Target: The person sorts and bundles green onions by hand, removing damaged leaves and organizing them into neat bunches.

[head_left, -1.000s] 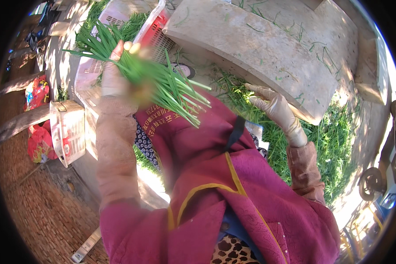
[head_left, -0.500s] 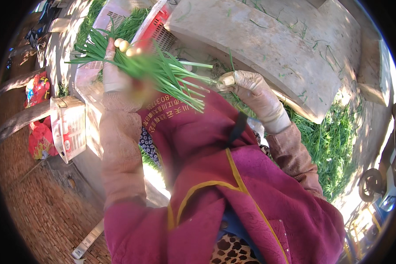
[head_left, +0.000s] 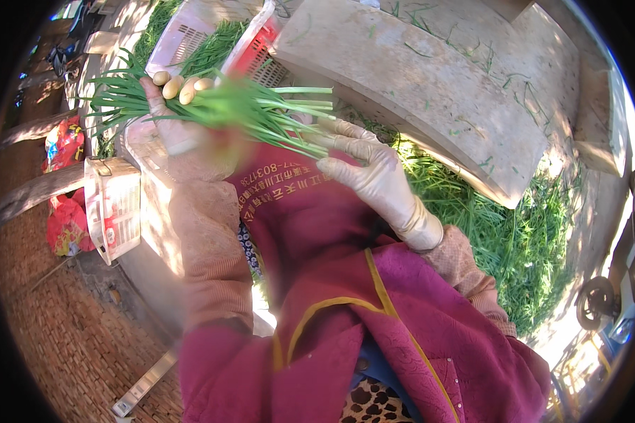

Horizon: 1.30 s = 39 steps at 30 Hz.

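A bunch of long green stalks with pale stem ends, looking like garlic chives (head_left: 282, 113), lies across my left hand (head_left: 175, 132). That hand is closed round its leafy part, with the fingertips curled over the top. The pale ends point right, toward my right hand (head_left: 374, 166), which wears a cream glove. Its fingers and thumb are apart beside the stem ends; any touch there is hard to make out. A blur covers the middle of the bunch.
Beyond the bunch stand a pale plastic crate (head_left: 180, 39) with greens in it and a red basket (head_left: 257, 53). A concrete slab (head_left: 416, 77) with scattered leaves fills the upper right. Loose greens (head_left: 515, 247) lie on the ground at right. Another white crate (head_left: 113, 211) stands at left.
My right hand has moved left and lower, and its pinched fingers have opened out beside the stem ends. My left hand and the bunch have shifted slightly left.
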{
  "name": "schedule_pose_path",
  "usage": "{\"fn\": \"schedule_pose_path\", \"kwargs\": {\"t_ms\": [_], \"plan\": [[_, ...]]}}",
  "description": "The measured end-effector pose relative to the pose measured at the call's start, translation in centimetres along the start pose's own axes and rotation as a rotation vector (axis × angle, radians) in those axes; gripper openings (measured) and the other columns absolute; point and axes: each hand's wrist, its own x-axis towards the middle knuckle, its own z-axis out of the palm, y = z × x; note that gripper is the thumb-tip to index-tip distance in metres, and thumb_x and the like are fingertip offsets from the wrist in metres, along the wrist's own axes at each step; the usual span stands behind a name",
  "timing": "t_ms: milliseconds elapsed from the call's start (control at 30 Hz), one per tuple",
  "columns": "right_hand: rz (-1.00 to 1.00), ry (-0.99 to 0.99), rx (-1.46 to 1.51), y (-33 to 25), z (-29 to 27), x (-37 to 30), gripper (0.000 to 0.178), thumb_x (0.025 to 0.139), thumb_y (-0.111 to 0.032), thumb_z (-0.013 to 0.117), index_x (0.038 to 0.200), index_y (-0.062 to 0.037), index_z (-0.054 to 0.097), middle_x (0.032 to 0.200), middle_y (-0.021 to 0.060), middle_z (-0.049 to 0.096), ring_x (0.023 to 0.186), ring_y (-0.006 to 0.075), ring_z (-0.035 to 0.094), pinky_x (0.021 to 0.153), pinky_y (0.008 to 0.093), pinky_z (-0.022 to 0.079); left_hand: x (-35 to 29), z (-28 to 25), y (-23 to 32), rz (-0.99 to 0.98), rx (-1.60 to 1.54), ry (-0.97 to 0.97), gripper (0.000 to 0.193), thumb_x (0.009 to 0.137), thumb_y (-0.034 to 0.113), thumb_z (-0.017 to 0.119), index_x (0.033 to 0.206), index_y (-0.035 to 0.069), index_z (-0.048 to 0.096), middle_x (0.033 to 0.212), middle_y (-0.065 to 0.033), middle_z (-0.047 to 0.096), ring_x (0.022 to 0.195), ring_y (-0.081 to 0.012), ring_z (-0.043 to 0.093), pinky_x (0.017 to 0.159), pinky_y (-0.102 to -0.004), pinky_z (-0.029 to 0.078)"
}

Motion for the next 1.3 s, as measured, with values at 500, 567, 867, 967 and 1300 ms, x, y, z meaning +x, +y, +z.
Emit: {"fn": "schedule_pose_path", "kwargs": {"t_ms": [500, 567, 867, 967, 1300], "plan": [[0.318, 0.058, 0.334, 2.2, -2.2, -1.1, 0.013, 0.087, -0.009, 0.064, 0.092, -0.0026, 0.074, 0.115, 0.0099, 0.065, 0.098, 0.0161, 0.06, 0.086, 0.0264, 0.047, 3.3, -10.6, 1.9, -0.146, -0.215, -0.472, 0.04, 0.1, 0.04, 0.039, 0.1, 0.009, 0.066, 0.067, 0.0046, 0.058, 0.068, -0.0144, 0.053, 0.078, -0.0351, 0.044], [0.51, -0.022, 0.184, 4.9, -5.6, -3.0, 0.013, 0.085, -0.012, 0.066, 0.092, -0.003, 0.074, 0.106, 0.0086, 0.067, 0.09, 0.0155, 0.062, 0.082, 0.0279, 0.049, 1.5, -7.9, 1.1, -0.187, -0.435, -0.484, 0.041, 0.1, 0.04, 0.038, 0.106, 0.011, 0.066, 0.07, 0.0057, 0.062, 0.075, -0.0119, 0.054, 0.078, -0.0345, 0.045], [0.47, -0.277, 0.212, -0.8, -3.9, -1.8, 0.042, 0.087, -0.02, 0.068, 0.126, -0.0071, 0.06, 0.101, 0.0042, 0.068, 0.091, 0.0078, 0.061, 0.084, 0.0237, 0.049, 2.4, -7.9, 2.0, -0.083, -0.407, -0.575, 0.045, 0.101, 0.04, 0.037, 0.11, 0.004, 0.063, 0.062, 0.0066, 0.061, 0.061, -0.0085, 0.052, 0.072, -0.0228, 0.044], [0.301, -0.329, 0.147, -2.2, 0.1, -0.5, 0.043, 0.086, -0.021, 0.068, 0.125, -0.0062, 0.059, 0.083, 0.0047, 0.069, 0.076, 0.0084, 0.063, 0.076, 0.0228, 0.05, 1.9, -6.3, 1.2, -0.047, -0.373, -0.593, 0.045, 0.101, 0.04, 0.037, 0.113, 0.004, 0.061, 0.062, 0.0056, 0.062, 0.058, -0.0085, 0.052, 0.07, -0.0215, 0.044], [0.089, -0.064, -0.239, 2.9, -1.6, -3.3, 0.026, 0.077, -0.008, 0.069, 0.103, -0.0079, 0.071, 0.092, 0.0122, 0.069, 0.067, 0.0185, 0.064, 0.063, 0.0263, 0.052, 2.0, -5.6, 2.2, 0.068, -0.548, -0.691, 0.043, 0.103, 0.038, 0.035, 0.117, 0.002, 0.055, 0.062, 0.0064, 0.059, 0.051, -0.0073, 0.05, 0.07, -0.0234, 0.046]]}}
